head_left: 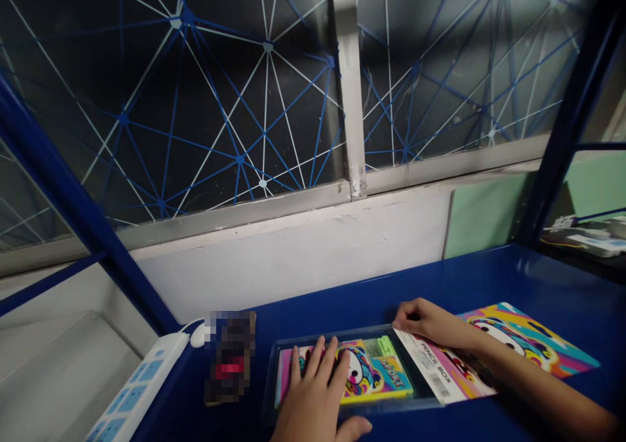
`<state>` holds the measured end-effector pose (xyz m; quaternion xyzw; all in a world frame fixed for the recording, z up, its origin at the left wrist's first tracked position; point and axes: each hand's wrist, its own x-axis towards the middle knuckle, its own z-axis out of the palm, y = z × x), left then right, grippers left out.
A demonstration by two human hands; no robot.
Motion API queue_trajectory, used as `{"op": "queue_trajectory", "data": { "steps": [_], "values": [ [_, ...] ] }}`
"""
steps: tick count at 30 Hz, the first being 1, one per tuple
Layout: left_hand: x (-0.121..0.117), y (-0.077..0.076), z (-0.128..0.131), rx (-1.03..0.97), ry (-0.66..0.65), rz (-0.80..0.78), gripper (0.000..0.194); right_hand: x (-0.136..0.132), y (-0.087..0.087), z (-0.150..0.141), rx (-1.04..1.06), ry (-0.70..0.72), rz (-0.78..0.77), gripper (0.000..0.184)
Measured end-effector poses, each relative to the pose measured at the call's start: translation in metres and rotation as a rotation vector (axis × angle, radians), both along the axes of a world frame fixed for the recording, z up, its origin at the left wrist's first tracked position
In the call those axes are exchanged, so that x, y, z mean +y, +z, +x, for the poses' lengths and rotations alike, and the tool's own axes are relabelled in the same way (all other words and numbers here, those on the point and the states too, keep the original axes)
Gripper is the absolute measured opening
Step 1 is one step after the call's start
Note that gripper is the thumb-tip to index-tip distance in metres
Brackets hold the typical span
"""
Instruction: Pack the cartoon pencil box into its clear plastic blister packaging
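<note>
A: What do the 2 hands have on the bench (493, 279)?

B: The left hand (313, 390) lies spread flat on a printed pencil box (384, 370); its fingers (320, 357) stand well apart, pressing down and gripping nothing; the box sits beneath those fingers, inside a clear plastic tray (415, 390).

A: And the right hand (425, 321)?

B: Its fingers (405, 311) curl loosely at the top edge of a white card sleeve (440, 370) printed "PENCIL BOX"; I cannot tell whether they pinch it or only rest on it.

A: Why lay the left one flat?

B: My judgement is that it steadies the box, since an open palm spreads its weight and keeps the box from sliding in the tray; the right fingers seem placed to keep the sleeve from shifting.

A: What else lies near?

B: Past the right fingers lies a bright cartoon-printed card (531, 338); left of the left fingers stand a pixelated, unreadable object (229, 357) and a white power strip (141, 383).
</note>
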<state>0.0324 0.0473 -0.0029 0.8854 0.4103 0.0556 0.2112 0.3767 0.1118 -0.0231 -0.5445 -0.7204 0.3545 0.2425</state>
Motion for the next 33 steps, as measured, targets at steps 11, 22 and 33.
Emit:
{"op": "queue_trajectory", "data": {
  "steps": [11, 22, 33],
  "values": [
    [-0.002, -0.001, 0.001, 0.015, 0.0, 0.025, 0.084, -0.009, 0.005, -0.025, -0.107, -0.043, 0.154, 0.03],
    [-0.01, 0.018, 0.029, -0.042, 0.008, -0.074, 0.091, -0.011, 0.004, -0.08, -0.357, -0.006, 0.389, 0.04],
    [-0.008, 0.025, 0.001, -0.389, 0.37, 0.012, 0.063, -0.015, 0.014, -0.186, -0.595, 0.015, 0.643, 0.039]
  ]
}}
